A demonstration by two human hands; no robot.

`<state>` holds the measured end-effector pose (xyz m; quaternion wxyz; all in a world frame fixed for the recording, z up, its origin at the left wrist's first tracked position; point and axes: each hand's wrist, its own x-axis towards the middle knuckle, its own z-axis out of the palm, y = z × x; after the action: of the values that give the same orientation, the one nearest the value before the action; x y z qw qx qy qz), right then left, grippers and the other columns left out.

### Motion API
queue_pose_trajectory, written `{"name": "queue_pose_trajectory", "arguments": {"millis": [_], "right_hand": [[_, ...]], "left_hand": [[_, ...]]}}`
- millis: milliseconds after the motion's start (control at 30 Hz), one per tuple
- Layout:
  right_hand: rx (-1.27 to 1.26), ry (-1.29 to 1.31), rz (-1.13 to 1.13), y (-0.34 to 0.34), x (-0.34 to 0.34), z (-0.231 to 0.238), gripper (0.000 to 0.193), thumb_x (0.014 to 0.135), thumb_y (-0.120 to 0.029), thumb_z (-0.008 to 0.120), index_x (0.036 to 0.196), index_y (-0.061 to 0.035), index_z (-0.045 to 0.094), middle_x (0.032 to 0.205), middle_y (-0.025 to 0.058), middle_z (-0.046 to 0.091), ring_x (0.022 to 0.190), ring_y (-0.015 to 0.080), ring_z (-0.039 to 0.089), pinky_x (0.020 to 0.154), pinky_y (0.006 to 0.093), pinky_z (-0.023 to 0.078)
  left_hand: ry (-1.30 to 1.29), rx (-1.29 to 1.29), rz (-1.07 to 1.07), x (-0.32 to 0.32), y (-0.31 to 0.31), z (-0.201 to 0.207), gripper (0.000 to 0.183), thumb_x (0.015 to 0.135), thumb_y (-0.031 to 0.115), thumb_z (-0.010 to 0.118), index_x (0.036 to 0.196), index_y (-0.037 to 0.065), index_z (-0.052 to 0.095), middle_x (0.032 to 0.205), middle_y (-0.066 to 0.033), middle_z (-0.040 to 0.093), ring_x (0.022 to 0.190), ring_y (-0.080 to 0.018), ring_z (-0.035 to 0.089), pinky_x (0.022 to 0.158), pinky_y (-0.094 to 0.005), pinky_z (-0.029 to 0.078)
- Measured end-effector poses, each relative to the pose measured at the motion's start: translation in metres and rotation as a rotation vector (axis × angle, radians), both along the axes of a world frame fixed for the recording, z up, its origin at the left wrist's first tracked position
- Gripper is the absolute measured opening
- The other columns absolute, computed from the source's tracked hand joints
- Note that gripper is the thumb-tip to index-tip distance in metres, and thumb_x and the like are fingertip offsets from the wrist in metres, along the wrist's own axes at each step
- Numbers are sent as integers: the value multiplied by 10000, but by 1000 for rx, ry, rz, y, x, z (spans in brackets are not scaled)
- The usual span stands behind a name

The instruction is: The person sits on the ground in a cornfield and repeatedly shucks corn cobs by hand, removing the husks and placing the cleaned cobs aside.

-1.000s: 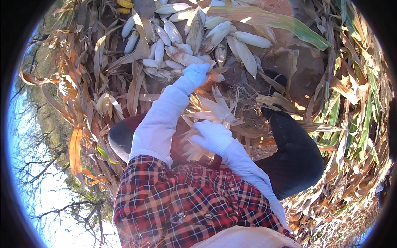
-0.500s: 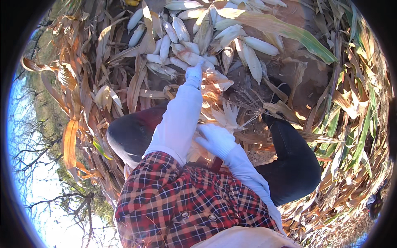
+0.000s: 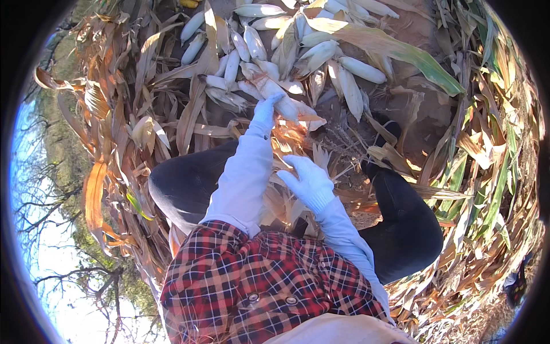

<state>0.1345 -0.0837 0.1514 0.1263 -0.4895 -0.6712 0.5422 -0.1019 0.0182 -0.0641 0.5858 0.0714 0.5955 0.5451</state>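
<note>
My left hand point(image 3: 266, 110), in a white glove, is stretched out farther than it was a second ago: the arm is nearly straight now, and the fingers are closed on the near end of a pale husked corn ear point(image 3: 281, 96) that lies at the front edge of the corn pile point(image 3: 298, 46). A second back that hand was lower and nearer my body, bunched over dry husk; half a second back it was already climbing toward the pile. The ear it grips touches the other ears at the pile's edge and rests partly on orange-brown husk leaves point(image 3: 289, 135) just below it.

My right hand point(image 3: 309, 182), also gloved in white, has stayed close in, between my knees. Its fingers are spread and curled down over a clump of dry husks point(image 3: 281, 200); I cannot tell whether it truly grips them or only presses on them. It sits a little lower and more to the right than before.

The whole view has tipped slightly, so the pile stands a touch nearer the top rim. My dark trouser legs point(image 3: 189, 183) frame both arms, the plaid shirt point(image 3: 258, 286) fills the lower middle, and a long green leaf point(image 3: 401, 54) lies across the pile's right side, as it did before.
</note>
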Motion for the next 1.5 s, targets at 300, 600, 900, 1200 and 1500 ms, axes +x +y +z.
{"name": "queue_pose_trajectory", "arguments": {"millis": [300,600,900,1200,1500], "right_hand": [[-717,1045,-597,22,16,-24,556,1016,-360,662,1440,-26,526,1299,76,651,1167,192,639,999,350,525],[-520,1041,-429,-3,30,46,586,954,-335,708,1413,-38,496,1169,101,637,894,214,699,622,382,652],[-323,876,-331,-19,20,61,575,920,-280,756,1381,-10,544,1155,89,648,951,169,664,630,334,634],[-408,937,-448,-31,4,80,526,937,-310,729,1333,3,580,1101,74,666,897,145,675,647,295,599],[-602,1214,-574,-30,-6,54,542,1044,-485,548,1294,-9,615,1011,121,715,859,203,711,683,350,636]], "left_hand": [[-426,309,-319,76,-51,170,501,1032,342,637,1425,48,538,1290,-102,650,1156,-223,645,1056,-409,512],[310,500,-390,81,-65,309,322,956,216,756,1208,29,681,1055,-19,698,969,-94,618,862,-275,520],[334,615,-358,37,-56,320,252,947,153,737,1149,6,705,1019,-51,729,903,-141,651,814,-272,519],[1047,614,-265,51,-67,333,305,964,255,707,1127,-3,701,942,-90,729,830,-152,650,769,-310,525],[246,654,-28,90,-78,313,247,1009,161,660,1226,45,637,947,-11,673,826,-92,621,717,-242,503]]}}
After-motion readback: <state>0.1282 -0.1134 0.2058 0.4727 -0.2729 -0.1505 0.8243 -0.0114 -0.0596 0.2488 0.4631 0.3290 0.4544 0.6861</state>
